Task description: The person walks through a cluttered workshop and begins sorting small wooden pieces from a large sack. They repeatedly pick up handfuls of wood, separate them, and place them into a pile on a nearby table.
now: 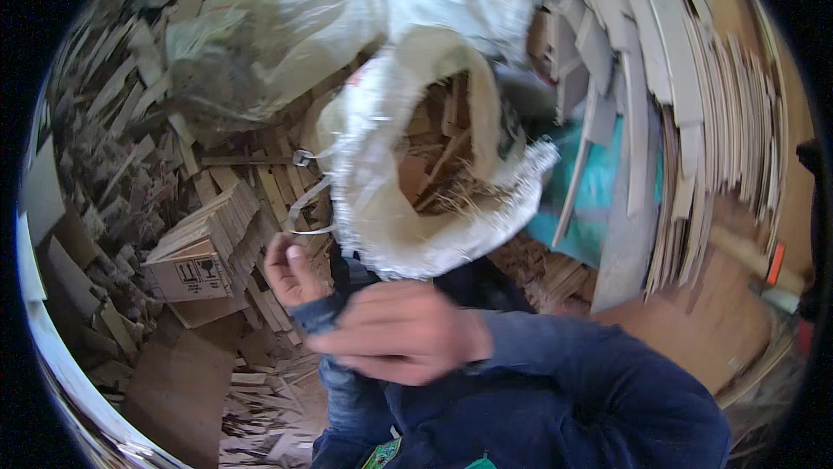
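A white woven sack (pixel 416 252) with a frayed rim stands open in front of me. Wood scraps (pixel 434 161) and fine splinters lie inside it. My left hand (pixel 293 271) is just left of the sack, below a loose white strap (pixel 312 209) at its rim. Its fingers are loosely bent, the thumb stands apart, and nothing shows in them. In front of my left forearm is my right hand (pixel 403 330), close to the left sleeve cuff (pixel 318 314). It is smeared by motion, so I cannot tell whether its fingers touch the cuff or grip anything.
Broken wood strips (pixel 121 183) heap up on the left, beside a stack of cardboard-like pieces (pixel 195 256). Another filled translucent sack (pixel 260 61) lies behind. Long thin boards (pixel 703 131) lean at the right, next to a teal sheet (pixel 581 196). An orange-marked tool (pixel 775 265) lies far right.
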`<state>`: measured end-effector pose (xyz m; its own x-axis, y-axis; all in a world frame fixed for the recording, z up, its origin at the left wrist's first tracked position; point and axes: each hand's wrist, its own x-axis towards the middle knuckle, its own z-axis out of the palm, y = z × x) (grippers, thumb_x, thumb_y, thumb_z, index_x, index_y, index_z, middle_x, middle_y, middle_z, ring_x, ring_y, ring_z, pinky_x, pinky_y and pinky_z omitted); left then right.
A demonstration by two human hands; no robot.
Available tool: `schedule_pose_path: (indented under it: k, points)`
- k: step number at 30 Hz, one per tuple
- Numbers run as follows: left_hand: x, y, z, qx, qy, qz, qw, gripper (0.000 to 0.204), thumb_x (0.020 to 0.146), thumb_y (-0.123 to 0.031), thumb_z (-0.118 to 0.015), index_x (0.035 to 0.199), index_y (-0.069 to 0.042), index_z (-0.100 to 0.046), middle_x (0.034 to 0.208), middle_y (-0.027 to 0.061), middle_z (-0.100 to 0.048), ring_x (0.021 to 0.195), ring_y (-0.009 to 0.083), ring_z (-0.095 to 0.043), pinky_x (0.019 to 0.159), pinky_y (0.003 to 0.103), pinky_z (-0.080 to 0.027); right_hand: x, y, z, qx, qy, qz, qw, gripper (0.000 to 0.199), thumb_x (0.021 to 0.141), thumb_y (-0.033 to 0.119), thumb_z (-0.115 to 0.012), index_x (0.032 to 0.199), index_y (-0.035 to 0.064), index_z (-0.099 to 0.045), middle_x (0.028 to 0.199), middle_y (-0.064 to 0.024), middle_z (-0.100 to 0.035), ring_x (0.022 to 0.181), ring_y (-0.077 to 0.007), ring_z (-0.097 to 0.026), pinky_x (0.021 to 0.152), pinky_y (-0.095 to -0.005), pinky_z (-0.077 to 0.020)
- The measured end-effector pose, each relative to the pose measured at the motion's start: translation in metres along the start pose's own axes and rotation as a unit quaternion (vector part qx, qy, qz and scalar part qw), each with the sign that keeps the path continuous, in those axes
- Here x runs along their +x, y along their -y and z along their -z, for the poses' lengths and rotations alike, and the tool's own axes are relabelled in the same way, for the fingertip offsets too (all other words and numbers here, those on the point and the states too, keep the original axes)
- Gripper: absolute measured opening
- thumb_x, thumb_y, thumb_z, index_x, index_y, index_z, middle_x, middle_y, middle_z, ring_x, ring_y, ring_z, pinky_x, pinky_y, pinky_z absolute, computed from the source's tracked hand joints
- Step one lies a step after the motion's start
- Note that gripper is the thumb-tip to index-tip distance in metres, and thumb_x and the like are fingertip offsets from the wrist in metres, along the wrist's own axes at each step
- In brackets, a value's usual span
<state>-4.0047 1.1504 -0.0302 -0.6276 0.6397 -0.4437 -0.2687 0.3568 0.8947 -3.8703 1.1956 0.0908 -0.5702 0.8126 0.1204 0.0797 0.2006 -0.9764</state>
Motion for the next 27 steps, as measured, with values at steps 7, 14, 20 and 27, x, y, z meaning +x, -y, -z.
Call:
schedule_pose_path:
  k: [7, 14, 20, 27]
  points:
    - [-0.042, -0.064, -0.104, 0.340, 0.113, -0.380, 0.853, 0.048, 0.079, -0.003, -0.065, 0.126, -0.003, -0.058, 0.144, 0.0237, -0.036, 0.131, 0.0371, -0.042, 0.108, 0.043, -0.035, -0.085, -0.082, 0.111, -0.212, -0.072, -0.301, 0.927, 0.027, 0.088, 0.006, -0.054, 0.113, -0.0031, -0.060, 0.107, -0.0216, -0.063, 0.099, -0.0356, -0.062, 0.086, -0.0424, -0.0487]
    - [-0.054, -0.090, -0.104, 0.398, 0.166, -0.396, 0.811, 0.060, 0.076, 0.008, -0.053, 0.135, 0.001, -0.051, 0.131, 0.0198, -0.056, 0.119, 0.0315, -0.054, 0.104, 0.037, -0.039, -0.046, -0.240, 0.089, -0.278, 0.012, -0.413, 0.867, 0.036, 0.083, 0.013, -0.055, 0.116, 0.0002, -0.060, 0.117, -0.0243, -0.060, 0.105, -0.0391, -0.061, 0.090, -0.0466, -0.0503]
    - [-0.075, -0.111, -0.096, 0.478, 0.173, -0.332, 0.795, 0.059, 0.076, 0.008, -0.055, 0.135, 0.001, -0.052, 0.133, 0.0191, -0.055, 0.118, 0.0320, -0.053, 0.104, 0.038, -0.037, -0.078, -0.285, 0.079, -0.060, -0.079, -0.408, 0.908, 0.034, 0.081, 0.015, -0.056, 0.112, 0.0020, -0.064, 0.118, -0.0237, -0.060, 0.110, -0.0376, -0.058, 0.092, -0.0465, -0.0486]
    - [-0.073, -0.102, -0.093, 0.474, 0.238, -0.369, 0.763, 0.061, 0.075, 0.005, -0.058, 0.135, -0.001, -0.051, 0.132, 0.0168, -0.057, 0.115, 0.0385, -0.054, 0.104, 0.043, -0.037, -0.134, -0.294, 0.055, -0.191, -0.099, -0.253, 0.943, 0.050, 0.070, 0.016, -0.062, 0.119, 0.0057, -0.061, 0.117, -0.0206, -0.062, 0.109, -0.0363, -0.059, 0.093, -0.0540, -0.0444]
